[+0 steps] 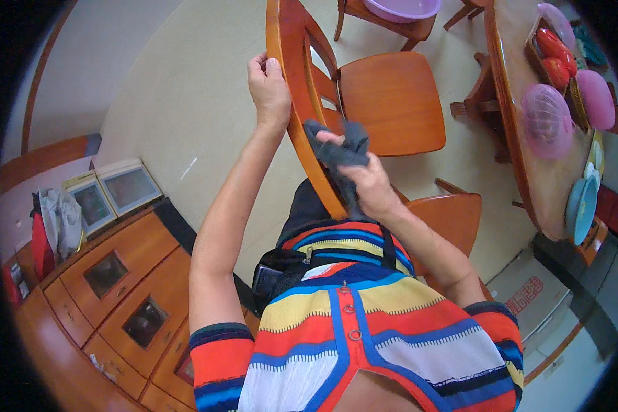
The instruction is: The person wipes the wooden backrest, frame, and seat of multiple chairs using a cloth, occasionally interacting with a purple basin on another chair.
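A wooden chair with an orange-brown finish stands before me, its curved backrest [293, 46] towards me and its flat seat [391, 103] beyond. My left hand [270, 92] grips the outer edge of the backrest, fingers curled round the rim. Lower down, my right hand [365, 177] holds a dark grey cloth [340, 152] against the backrest; hand and cloth are slightly blurred. Part of the cloth hangs down towards my waist.
Right of the chair is a long table [510, 103] with pink mesh covers [547, 121], red packages [556, 56] and a blue basin [582, 211]. Another chair [445, 221] stands close by my right arm. A purple basin [404, 7] rests on a further chair. A wooden cabinet [129, 304] is at left.
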{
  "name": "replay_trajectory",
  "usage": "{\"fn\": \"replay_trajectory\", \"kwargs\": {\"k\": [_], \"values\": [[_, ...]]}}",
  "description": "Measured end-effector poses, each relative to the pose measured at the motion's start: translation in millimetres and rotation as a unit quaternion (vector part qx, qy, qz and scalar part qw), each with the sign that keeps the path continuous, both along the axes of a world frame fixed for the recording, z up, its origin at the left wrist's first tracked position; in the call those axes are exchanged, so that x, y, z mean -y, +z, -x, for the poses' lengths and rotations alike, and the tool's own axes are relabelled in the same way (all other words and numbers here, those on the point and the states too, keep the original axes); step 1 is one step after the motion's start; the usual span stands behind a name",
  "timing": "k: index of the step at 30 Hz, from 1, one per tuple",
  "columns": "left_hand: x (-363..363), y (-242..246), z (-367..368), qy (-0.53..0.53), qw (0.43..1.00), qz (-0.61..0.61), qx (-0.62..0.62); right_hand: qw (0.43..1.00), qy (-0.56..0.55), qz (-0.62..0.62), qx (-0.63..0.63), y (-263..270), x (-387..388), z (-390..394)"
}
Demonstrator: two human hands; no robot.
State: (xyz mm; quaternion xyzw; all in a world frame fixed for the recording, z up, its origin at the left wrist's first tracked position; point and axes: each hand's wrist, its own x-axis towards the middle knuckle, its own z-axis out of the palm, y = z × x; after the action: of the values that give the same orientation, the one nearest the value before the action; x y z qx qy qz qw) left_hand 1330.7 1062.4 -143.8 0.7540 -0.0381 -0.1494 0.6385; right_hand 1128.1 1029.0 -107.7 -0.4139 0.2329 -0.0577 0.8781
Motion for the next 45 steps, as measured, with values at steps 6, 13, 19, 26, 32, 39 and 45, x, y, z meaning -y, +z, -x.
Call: {"fn": "replay_trajectory", "kwargs": {"k": [6, 13, 19, 26, 32, 39, 45], "values": [[-0.6, 14.4, 27.7, -0.134, 0.909, -0.076, 0.388, 0.969, -0.059, -0.229, 0.076, -2.2, 30.7, -9.7], [-19.2, 52.2, 67.6, -0.474, 0.864, 0.048, 0.162, 0.932, -0.146, -0.308, 0.126, 2.7, 36.6, 20.9], [-13.6, 41.1, 80.5, -0.504, 0.860, 0.076, -0.032, 0.930, -0.158, -0.290, 0.159, -1.5, 35.3, 52.3], [-4.6, 44.8, 65.0, -0.498, 0.851, 0.012, -0.166, 0.933, -0.259, -0.235, 0.088, 13.6, 28.2, 73.1], [-0.1, 41.2, 71.3, -0.509, 0.826, 0.037, -0.240, 0.922, -0.293, -0.222, 0.121, 12.7, 37.8, 93.4], [-4.7, 49.3, 85.1, -0.555, 0.806, -0.004, -0.206, 0.938, -0.340, -0.063, -0.022, 2.1, 38.5, 77.0], [1.8, 36.8, 65.0, -0.441, 0.871, 0.100, -0.193, 0.937, -0.347, 0.011, -0.032, 5.0, 36.3, 68.6]]}}
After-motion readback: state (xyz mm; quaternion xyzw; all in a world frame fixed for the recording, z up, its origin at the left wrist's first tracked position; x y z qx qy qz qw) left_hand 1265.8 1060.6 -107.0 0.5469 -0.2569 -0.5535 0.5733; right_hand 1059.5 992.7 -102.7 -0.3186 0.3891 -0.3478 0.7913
